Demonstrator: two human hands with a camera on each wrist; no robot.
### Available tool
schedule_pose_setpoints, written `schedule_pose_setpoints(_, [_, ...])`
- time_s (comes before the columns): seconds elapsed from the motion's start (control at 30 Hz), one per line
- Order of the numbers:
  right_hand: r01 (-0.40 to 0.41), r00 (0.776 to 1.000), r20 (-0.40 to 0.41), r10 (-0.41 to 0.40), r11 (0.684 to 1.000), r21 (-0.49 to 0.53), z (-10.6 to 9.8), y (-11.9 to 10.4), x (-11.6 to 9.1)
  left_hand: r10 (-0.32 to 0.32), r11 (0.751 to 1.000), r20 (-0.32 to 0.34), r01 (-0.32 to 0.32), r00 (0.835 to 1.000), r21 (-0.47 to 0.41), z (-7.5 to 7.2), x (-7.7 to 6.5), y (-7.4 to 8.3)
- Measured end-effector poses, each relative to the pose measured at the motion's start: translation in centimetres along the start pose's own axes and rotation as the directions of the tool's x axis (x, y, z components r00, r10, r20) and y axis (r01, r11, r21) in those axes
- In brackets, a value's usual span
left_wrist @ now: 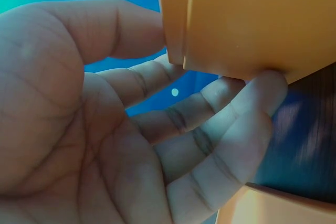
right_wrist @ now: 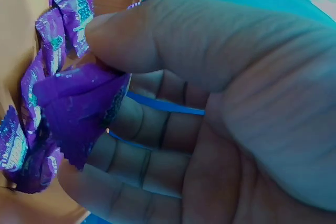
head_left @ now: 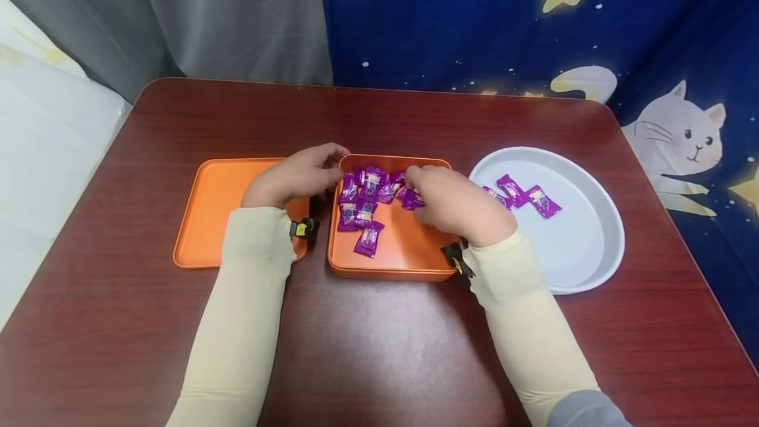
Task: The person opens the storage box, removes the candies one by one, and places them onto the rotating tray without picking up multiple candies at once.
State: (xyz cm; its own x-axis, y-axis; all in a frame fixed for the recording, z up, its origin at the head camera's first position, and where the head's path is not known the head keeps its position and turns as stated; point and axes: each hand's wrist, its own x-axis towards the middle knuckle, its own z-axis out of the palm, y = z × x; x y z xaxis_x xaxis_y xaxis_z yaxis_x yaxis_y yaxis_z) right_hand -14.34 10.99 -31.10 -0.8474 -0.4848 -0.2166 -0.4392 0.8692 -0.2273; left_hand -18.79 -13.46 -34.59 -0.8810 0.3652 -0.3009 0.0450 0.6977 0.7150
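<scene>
In the head view an orange box (head_left: 403, 242) stands mid-table, with several purple-wrapped candies (head_left: 369, 240) heaped along its left and far sides. My left hand (head_left: 296, 173) holds the box's left wall near the far corner. In the left wrist view, the thumb lies at the rim and the fingers (left_wrist: 210, 145) curve round the box's side (left_wrist: 247, 19). My right hand (head_left: 459, 203) reaches into the box from the right. Its thumb and fingers pinch a purple candy (right_wrist: 79, 103), seen close in the right wrist view, beside other candies (right_wrist: 50, 40).
A round white plate (head_left: 584, 262) at the right carries several purple candies (head_left: 542, 201). To the left lies a shallow orange lid or tray (head_left: 204, 216), partly under my left forearm. The dark red tabletop (head_left: 379, 348) reaches back to grey and blue curtains (head_left: 427, 25).
</scene>
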Motion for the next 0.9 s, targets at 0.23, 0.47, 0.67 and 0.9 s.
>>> schedule_pose_setpoints(0.23, [-0.008,1.0,-0.021,0.008,1.0,0.012,-0.4,0.3,-0.5,0.003,1.0,0.0,-0.003,1.0,-0.004,0.0,0.0,-0.1])
schedule_pose_setpoints(0.47, [0.015,0.998,-0.057,-0.014,1.0,0.014,-1.0,1.0,-1.3,0.0,1.0,-0.002,0.0,1.0,-0.006,0.1,0.0,-0.1])
schedule_pose_setpoints(0.67, [-0.01,0.998,-0.068,0.013,0.999,0.041,-1.5,2.0,-2.1,-0.006,1.0,-0.001,0.006,1.0,-0.011,0.1,0.0,-0.1])
schedule_pose_setpoints(0.9, [-0.035,0.994,-0.102,0.041,0.998,0.062,-2.0,3.4,-2.6,-0.008,1.0,-0.002,0.008,1.0,-0.009,0.1,0.0,-0.1])
